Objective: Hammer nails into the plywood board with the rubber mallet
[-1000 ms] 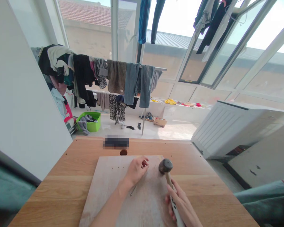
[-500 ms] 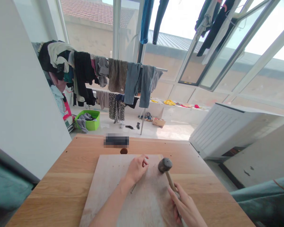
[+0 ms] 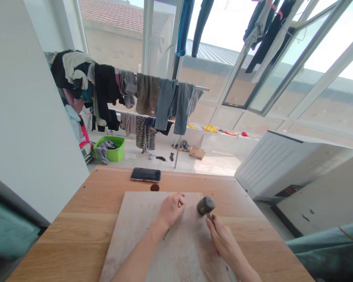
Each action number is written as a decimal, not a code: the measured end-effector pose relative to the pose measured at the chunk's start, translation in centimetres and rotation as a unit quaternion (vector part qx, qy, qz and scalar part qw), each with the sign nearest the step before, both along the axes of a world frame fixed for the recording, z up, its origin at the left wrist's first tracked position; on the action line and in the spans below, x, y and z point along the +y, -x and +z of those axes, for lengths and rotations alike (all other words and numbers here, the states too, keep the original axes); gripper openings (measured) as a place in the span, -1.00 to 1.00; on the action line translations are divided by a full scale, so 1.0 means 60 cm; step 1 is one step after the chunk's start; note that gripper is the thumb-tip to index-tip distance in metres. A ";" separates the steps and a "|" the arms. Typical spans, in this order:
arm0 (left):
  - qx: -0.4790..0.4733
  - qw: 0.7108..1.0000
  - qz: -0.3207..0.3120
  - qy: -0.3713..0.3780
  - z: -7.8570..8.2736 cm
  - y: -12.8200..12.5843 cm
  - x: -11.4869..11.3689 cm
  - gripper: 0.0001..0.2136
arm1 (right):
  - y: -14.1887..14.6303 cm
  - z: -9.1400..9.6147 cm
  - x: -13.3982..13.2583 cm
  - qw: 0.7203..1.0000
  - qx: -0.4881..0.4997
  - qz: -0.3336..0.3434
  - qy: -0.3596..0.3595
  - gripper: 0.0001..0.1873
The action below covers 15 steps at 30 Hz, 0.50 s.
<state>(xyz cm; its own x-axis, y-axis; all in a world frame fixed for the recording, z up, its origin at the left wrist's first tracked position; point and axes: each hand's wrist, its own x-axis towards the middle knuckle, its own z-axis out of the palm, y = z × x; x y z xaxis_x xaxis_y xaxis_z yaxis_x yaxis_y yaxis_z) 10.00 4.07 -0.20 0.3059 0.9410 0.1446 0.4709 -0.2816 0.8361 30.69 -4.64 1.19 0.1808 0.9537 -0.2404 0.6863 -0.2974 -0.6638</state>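
My right hand (image 3: 222, 235) is wrapped round the wooden handle of a mallet (image 3: 206, 206), close below its dark, thick head. The mallet's head is over the right part of a pale wooden board (image 3: 135, 243). Left of it, my left hand (image 3: 171, 209) is over the board's upper middle, its fingers curled together in a pinch. Whatever they hold, if anything, is too small or hidden to make out. A thin dark nail-like rod (image 3: 166, 234) lies on the board beside my left wrist. Several tiny dots mark the board's upper left.
The board lies on a wooden table (image 3: 76, 223). Beyond it are a round brown knob-like piece (image 3: 154, 187) and a phone (image 3: 146, 174). Past the table stand a laden clothes rack (image 3: 201, 88), a green basket (image 3: 117, 150) and, at right, a white ribbed cabinet-like unit (image 3: 270, 160).
My right hand has slid up the mallet's handle, nearer its head. My left hand holds the same pose on the board. The view has shifted slightly.
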 end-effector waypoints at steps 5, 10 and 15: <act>0.012 1.000 -0.003 0.001 -0.008 0.000 0.004 -0.51 | 0.017 0.034 0.008 1.000 -0.004 0.022 -0.005 -0.54; 0.013 1.000 -0.001 -0.007 -0.018 -0.002 0.008 -0.40 | 0.049 0.081 0.009 0.994 -0.048 0.067 -0.066 -0.57; 0.004 1.000 -0.010 -0.016 -0.020 -0.003 0.007 -0.34 | 0.078 0.078 0.015 0.969 -0.143 0.110 -0.170 -0.70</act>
<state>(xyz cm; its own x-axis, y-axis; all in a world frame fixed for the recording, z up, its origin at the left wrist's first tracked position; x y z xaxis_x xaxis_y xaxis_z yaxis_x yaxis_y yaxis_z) 10.16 4.48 -1.41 0.3251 0.9298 0.1726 0.4720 -0.3177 0.8224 26.01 -3.76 5.89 -0.0229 0.9919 0.1253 0.8783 0.0798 -0.4715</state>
